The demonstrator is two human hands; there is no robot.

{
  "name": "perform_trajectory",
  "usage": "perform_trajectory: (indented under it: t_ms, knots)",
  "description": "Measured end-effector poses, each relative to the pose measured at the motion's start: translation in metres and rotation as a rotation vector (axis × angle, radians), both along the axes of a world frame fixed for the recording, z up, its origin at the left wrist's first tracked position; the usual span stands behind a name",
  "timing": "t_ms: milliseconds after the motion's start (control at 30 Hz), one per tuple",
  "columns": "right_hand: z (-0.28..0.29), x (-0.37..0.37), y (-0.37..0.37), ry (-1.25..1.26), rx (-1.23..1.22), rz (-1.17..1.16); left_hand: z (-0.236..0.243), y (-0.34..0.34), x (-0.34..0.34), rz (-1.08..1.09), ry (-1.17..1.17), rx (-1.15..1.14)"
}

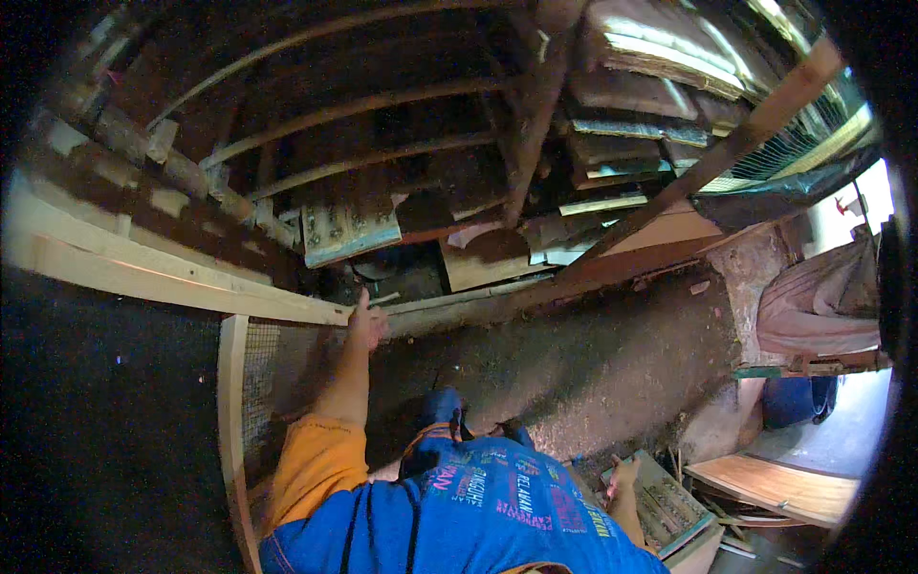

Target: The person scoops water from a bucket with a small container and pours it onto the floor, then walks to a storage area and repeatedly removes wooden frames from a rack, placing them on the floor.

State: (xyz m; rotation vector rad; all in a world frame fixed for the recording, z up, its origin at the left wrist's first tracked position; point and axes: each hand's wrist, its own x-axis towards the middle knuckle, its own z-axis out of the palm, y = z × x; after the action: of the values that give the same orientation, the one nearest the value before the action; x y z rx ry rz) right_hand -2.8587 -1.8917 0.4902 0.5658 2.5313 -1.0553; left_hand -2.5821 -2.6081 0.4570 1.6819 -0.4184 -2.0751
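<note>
My left hand (pixel 369 323) is at the end of a long pale wooden beam, part of a wooden mesh frame (pixel 182 285). One finger points up and the others curl at the beam's end. At the lower right, my right hand (pixel 623 474) is on the upper left corner of a box-like wooden panel (pixel 665 502) with a worn, striped face. Its fingers close at that edge, partly lost in shadow.
Ahead stands a dark wooden rack with stacked boards (pixel 636 129) and a patchy panel (pixel 349 232). A slanting beam (pixel 708 158) crosses on the right. Bare ground (pixel 574 354) lies between. Cloth (pixel 822 306) hangs at right above a blue bin (pixel 796 400) and a plywood sheet (pixel 779 483).
</note>
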Motion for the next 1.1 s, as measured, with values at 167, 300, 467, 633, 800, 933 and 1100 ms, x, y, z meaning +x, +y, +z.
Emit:
perform_trajectory:
  t_ms: [167, 300, 467, 633, 800, 933, 1100]
  knots:
    - [0.014, -0.04, -0.075, 0.045, 0.025, 0.37, -0.009, -0.084, -0.018, 0.183, 0.084, -0.064]
    - [0.024, -0.059, -0.112, 0.001, 0.111, 0.543, -0.031, -0.135, -0.027, 0.317, 0.045, 0.109]
    - [0.034, -0.052, -0.157, -0.087, -0.021, 0.638, -0.074, -0.173, -0.04, 0.487, 0.265, -0.043]
    - [0.016, -0.04, -0.156, -0.275, 0.006, 0.589, -0.127, -0.194, -0.045, 0.582, 0.471, -0.139]
    - [-0.007, -0.022, -0.131, -0.315, 0.051, 0.657, -0.13, -0.198, -0.046, 0.705, 0.476, -0.046]
    - [-0.007, -0.009, -0.125, -0.367, 0.014, 0.639, -0.098, -0.189, -0.045, 0.633, 0.579, -0.091]
    - [-0.004, -0.007, -0.149, -0.487, -0.072, 0.567, -0.079, -0.164, -0.055, 0.628, 0.676, -0.135]
